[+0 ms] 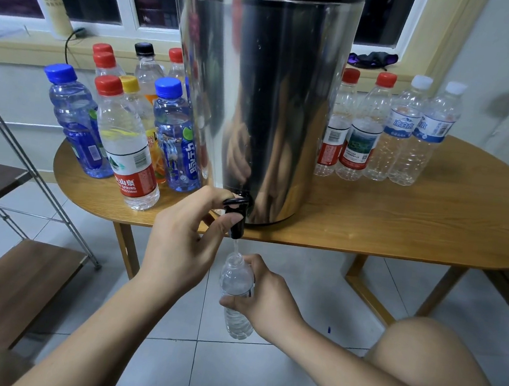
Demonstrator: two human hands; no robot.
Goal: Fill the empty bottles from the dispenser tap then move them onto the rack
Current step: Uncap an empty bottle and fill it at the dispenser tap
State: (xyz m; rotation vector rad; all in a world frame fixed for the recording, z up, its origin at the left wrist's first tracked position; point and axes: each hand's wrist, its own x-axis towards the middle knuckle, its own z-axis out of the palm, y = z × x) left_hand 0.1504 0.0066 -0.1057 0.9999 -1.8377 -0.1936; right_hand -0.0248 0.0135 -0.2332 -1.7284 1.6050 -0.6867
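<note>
While a thin stream of water (235,247) runs from the black plastic tap (237,222) at the foot of the tall stainless-steel dispenser drum (257,98), I see my left grip (184,242) curled about that tap, the forefinger hooked over its lever and the thumb pressed against its side. My right grip (267,296) is wrapped round the middle of a clear uncapped plastic bottle (236,283), fingers and thumb closed on it. The bottle hangs below the edge of the oval light-brown wooden bench (402,216), over the pale tiled floor (317,273). It leans slightly, its mouth just under the spout and taking the stream. I can see water in its lower part.

The drum stands on the bench near the front edge, with the tap overhanging. To its left is a close cluster of capped plastic bottles (128,146) with blue, red, yellow and black caps. To its right stands a row of four clear bottles (361,135), two red-capped and two white-capped. I cannot tell from here which of these hold water.

A metal-framed rack with brown wooden shelves (14,286) stands at the far left, well apart from the bottle in my right grip. On the windowsill behind are a white pump bottle (51,1) and a dark crumpled cloth (373,60). A bare knee (425,355) shows at lower right.
</note>
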